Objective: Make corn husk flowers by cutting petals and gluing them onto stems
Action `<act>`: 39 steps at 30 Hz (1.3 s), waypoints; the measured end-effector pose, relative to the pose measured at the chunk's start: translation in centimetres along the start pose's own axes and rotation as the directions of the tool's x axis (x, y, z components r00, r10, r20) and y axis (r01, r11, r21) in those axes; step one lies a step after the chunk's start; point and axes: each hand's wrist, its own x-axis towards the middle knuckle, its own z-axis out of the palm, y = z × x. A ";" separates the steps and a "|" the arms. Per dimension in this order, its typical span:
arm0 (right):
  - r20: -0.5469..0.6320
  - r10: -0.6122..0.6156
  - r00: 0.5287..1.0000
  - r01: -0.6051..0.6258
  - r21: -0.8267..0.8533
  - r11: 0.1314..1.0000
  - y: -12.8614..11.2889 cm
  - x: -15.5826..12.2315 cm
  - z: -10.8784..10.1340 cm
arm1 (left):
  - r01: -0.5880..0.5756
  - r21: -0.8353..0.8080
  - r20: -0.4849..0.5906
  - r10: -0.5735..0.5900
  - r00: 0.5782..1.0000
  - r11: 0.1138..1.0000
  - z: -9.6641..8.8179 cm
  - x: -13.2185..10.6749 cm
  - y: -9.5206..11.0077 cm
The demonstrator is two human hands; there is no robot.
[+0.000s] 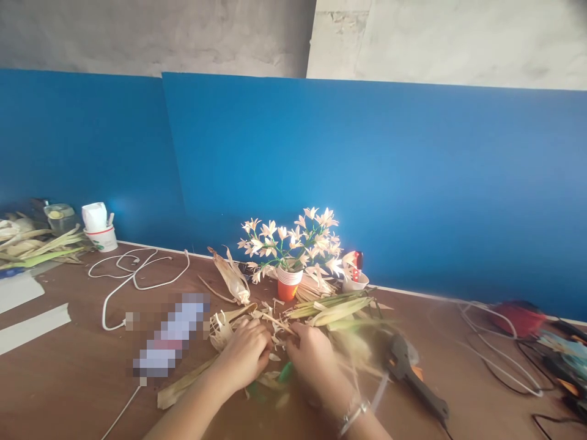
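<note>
Over a litter of dry husk scraps, my left hand [250, 349] has its fingers curled shut. My right hand [312, 351], a bracelet at its wrist, pinches one end of a narrow husk strip [280, 323]. The strip runs across toward my left fingers, which seem to grip its other end. Just beyond stands an orange and white paper cup [288, 287] filled with pale husk flowers [298, 238] on green stems. Longer green-yellow husks [342, 310] lie beyond my right hand, and a dry husk bundle [233, 278] leans left of the cup.
A dark glue gun [415, 376] lies to the right. On the left are a pixelated rectangular item [172, 336], a white cable [132, 278], a paper cup [101, 237] and a husk pile [39, 247]. A blue partition [358, 165] edges the table's back.
</note>
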 end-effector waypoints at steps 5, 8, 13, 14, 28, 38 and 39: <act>0.105 -0.115 0.988 0.118 -0.029 0.993 0.1 -0.3 0.1 | 0.029 -0.015 0.012 -0.029 1.000 0.999 -0.2 -0.1 -0.1; 0.128 -0.123 0.984 0.132 -0.068 0.989 0.0 -0.3 0.6 | 0.051 -0.031 0.024 -0.051 0.998 0.998 -0.6 -0.2 0.1; 0.128 -0.123 0.984 0.139 -0.127 0.982 -0.1 -0.3 1.3 | 0.072 -0.043 0.007 -0.072 0.997 0.996 -1.2 -0.3 0.6; 0.128 -0.124 0.984 0.141 -0.133 0.981 -0.1 -0.3 1.3 | 0.074 -0.039 0.007 -0.074 0.997 0.997 -1.2 -0.3 0.6; 0.131 -0.102 0.986 0.118 -0.117 0.986 0.0 -0.2 1.5 | 0.034 0.000 0.029 -0.034 0.999 0.999 -0.8 -0.2 0.4; 0.004 -0.069 0.998 0.060 0.441 0.895 -0.5 -0.5 -2.6 | 0.226 -0.624 -0.113 -0.373 0.921 0.748 -1.0 0.9 -0.7; 0.031 -0.066 0.997 0.041 0.506 0.861 -0.6 -0.6 -2.8 | 0.219 -0.695 -0.086 -0.381 0.921 0.685 -1.3 0.9 -0.5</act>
